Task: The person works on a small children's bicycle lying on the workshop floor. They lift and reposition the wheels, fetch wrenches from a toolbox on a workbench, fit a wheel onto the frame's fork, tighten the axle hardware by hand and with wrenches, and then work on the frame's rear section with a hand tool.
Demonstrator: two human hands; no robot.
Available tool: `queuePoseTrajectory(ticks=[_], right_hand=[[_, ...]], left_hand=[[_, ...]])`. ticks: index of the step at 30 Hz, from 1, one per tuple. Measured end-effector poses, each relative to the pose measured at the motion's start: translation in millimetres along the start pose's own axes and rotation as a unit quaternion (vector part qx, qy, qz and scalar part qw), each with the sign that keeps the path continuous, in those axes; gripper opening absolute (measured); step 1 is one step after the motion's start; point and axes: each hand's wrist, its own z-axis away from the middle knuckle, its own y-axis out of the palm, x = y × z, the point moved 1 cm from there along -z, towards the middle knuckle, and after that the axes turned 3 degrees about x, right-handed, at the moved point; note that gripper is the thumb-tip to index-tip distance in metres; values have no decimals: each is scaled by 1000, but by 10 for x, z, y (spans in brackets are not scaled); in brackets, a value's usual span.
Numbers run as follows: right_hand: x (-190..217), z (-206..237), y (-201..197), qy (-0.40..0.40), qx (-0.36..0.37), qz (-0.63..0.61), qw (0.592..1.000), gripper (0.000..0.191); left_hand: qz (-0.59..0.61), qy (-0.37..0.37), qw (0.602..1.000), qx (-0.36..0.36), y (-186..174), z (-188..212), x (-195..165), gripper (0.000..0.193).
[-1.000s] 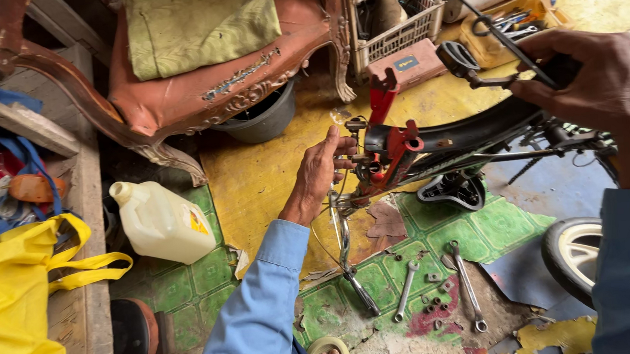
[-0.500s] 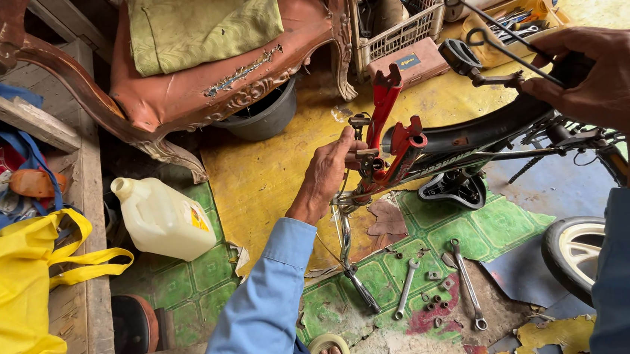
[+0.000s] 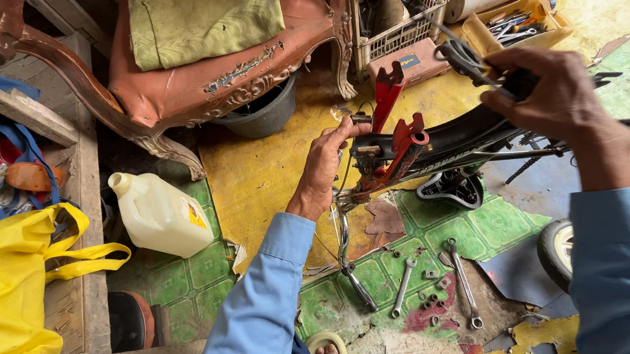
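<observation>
An upturned bicycle with a red frame (image 3: 401, 148) and a black tyre (image 3: 461, 135) lies across the floor in front of me. My left hand (image 3: 327, 165) reaches to the red fork area and its fingers pinch a small part at the head of the frame. My right hand (image 3: 548, 99) grips the black pedal and crank (image 3: 471, 63) raised above the tyre. A black saddle (image 3: 452, 187) rests upside down on the green tiles. The chrome handlebar (image 3: 347, 257) runs down toward me.
Two spanners (image 3: 404, 286) (image 3: 464, 281) and several loose nuts lie on the tiles below the frame. A white plastic jug (image 3: 162, 215) stands left, beside a yellow bag (image 3: 9, 291). A worn carved chair (image 3: 193, 59), a crate (image 3: 392, 13) and a yellow tool tray (image 3: 517, 26) sit behind.
The red frame has tilted up and shifted slightly. My right hand moved left and down with the pedal; my left hand stayed at the head of the frame.
</observation>
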Motion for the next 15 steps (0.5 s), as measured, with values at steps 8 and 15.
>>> queuePoseTrajectory(ticks=[8, 15], right_hand=[[-4, -29, 388, -3, -4, -50, 999, 53], [-5, -4, 666, -30, -42, -78, 996, 53]], left_hand=[[-47, 56, 997, -21, -28, -62, 176, 56], [-122, 43, 978, -161, -263, -112, 314, 42]])
